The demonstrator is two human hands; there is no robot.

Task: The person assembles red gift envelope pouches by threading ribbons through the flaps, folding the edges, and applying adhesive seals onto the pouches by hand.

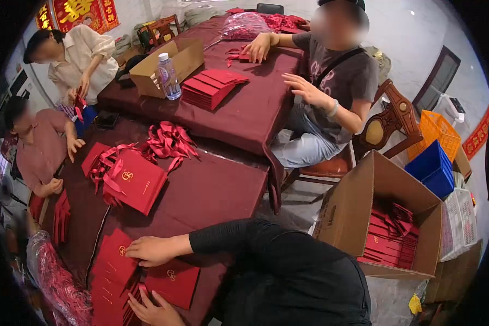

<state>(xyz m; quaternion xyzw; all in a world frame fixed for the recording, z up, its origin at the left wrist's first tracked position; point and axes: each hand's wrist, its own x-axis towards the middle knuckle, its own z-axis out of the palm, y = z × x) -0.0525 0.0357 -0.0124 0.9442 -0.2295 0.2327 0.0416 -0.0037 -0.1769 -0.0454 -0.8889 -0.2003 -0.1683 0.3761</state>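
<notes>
My right hand (153,251), in a black sleeve, rests on a red gift bag (116,252) with a gold emblem, its fingers stretched out. Lower down, my left hand (153,311) lies with fingers spread at the edge of a stack of red bags (104,296) fanned along the table. Whether its fingertips pinch a bag edge is hard to see. Between and right of my hands lies another flat red bag (174,281). Farther off stands a pile of red bags (141,182) with ribbon handles, beside a heap of loose red ribbons (171,142).
Across the cloth-covered table (217,187) are a bag stack (212,89), water bottle (169,77) and open carton (195,57). A co-worker (337,70) sits opposite; others work at left. A large cardboard box (345,217) of red bags stands right, near crates (432,168).
</notes>
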